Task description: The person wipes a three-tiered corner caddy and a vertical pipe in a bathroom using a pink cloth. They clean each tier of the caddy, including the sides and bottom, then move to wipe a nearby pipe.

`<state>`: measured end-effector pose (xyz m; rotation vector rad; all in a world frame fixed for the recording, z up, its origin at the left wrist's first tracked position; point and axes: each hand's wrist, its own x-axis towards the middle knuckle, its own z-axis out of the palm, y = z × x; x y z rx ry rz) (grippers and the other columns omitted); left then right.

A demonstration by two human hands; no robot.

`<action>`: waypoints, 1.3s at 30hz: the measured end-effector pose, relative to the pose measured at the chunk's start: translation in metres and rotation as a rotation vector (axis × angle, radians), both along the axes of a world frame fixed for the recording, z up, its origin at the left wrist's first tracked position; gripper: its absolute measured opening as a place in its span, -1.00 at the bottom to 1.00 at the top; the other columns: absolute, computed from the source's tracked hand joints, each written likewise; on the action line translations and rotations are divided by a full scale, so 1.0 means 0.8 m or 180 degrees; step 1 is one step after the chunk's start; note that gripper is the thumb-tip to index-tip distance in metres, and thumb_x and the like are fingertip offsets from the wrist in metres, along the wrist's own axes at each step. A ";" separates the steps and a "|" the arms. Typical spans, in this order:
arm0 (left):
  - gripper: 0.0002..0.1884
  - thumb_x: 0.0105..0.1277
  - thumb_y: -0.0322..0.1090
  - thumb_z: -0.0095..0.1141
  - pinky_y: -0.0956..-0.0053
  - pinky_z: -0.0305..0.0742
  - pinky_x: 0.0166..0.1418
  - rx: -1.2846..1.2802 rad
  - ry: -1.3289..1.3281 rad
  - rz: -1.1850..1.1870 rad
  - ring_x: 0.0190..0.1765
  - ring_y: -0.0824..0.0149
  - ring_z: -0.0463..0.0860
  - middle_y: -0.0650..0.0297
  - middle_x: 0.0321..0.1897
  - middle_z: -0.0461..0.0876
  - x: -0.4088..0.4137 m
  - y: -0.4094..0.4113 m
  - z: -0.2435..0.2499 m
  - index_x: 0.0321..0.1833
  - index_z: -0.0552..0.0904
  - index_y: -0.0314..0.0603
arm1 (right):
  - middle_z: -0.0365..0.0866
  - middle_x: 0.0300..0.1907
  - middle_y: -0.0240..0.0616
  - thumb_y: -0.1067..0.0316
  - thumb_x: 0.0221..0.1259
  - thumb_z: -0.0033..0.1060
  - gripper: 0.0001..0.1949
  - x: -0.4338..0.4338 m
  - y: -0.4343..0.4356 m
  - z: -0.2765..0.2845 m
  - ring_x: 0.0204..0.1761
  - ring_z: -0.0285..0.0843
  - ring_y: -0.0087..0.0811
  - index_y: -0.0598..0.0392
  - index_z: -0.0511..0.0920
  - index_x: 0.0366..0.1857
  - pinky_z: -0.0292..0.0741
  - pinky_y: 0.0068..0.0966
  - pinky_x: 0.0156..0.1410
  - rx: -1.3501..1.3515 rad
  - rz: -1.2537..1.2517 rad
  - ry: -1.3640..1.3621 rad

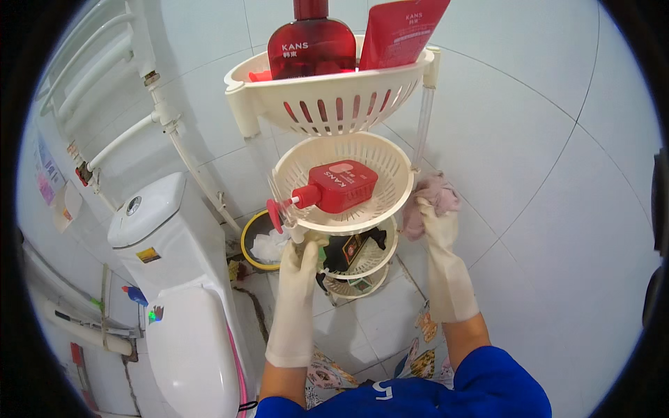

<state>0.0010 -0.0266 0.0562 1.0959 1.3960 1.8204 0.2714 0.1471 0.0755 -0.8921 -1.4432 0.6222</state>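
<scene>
A cream plastic tiered rack stands before me. Its top basket (pixel 334 99) holds a red KANS bottle (pixel 313 49) and a red squeeze tube (pixel 400 36). On its side in the second basket (pixel 394 162) lies a red pump bottle (pixel 342 185), the pump over the rim. My left hand (pixel 298 261), in a cream rubber glove, is at the rack's left side just below that basket, fingertips partly hidden; its hold is unclear. My gloved right hand (pixel 441 230) grips a pink cloth (pixel 434 201) beside the rack's right post.
A white toilet (pixel 191 345) with its lid down is at the left, white pipes (pixel 183 151) behind it. A yellow-rimmed bin (pixel 251 256) with crumpled tissue stands behind the rack. The lower basket (pixel 373 266) holds a black package (pixel 345 253). A tiled wall (pixel 549 172) is at the right.
</scene>
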 end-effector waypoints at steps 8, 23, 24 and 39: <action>-0.12 0.48 0.05 0.50 0.14 0.45 0.66 0.1312 0.1095 0.0705 0.58 0.02 0.58 -0.08 0.55 0.57 -0.068 -0.030 0.103 0.64 0.46 -0.47 | 0.85 -0.10 -0.13 0.37 0.37 0.50 -0.68 0.022 -0.076 0.153 0.06 0.88 -0.44 0.19 0.72 0.13 0.73 -0.41 0.02 0.0103 0.0533 -0.1205; -0.73 0.71 -0.27 0.25 0.52 0.55 -0.09 0.0477 0.0160 0.0031 -0.27 0.50 0.67 0.16 -0.16 0.84 -0.026 0.040 0.135 0.18 0.62 -0.40 | 0.76 0.24 -0.09 0.42 0.24 0.51 -0.36 0.074 -0.098 -0.022 0.32 0.72 -0.33 0.23 0.56 0.45 0.62 -0.32 0.42 -0.1410 0.0547 0.0325; -0.73 0.70 -0.28 0.26 0.60 0.55 -0.22 0.0401 0.0045 0.0057 -0.32 0.55 0.65 0.17 -0.15 0.85 -0.024 0.037 0.137 0.18 0.62 -0.39 | 0.77 0.22 -0.10 0.46 0.24 0.48 -0.38 0.067 -0.109 0.003 0.30 0.72 -0.35 0.27 0.55 0.44 0.63 -0.33 0.40 -0.1403 0.0503 0.0421; -0.79 0.67 -0.36 0.29 0.56 0.67 -0.11 0.0403 0.0301 0.0357 -0.12 0.44 0.80 0.01 -0.02 0.88 -0.024 0.037 0.130 0.02 0.57 -0.39 | 0.88 0.08 -0.18 0.60 0.05 0.37 -0.35 -0.003 -0.047 0.191 0.03 0.90 -0.31 0.11 0.67 0.39 0.77 -0.37 0.01 -0.0871 0.1862 -0.1870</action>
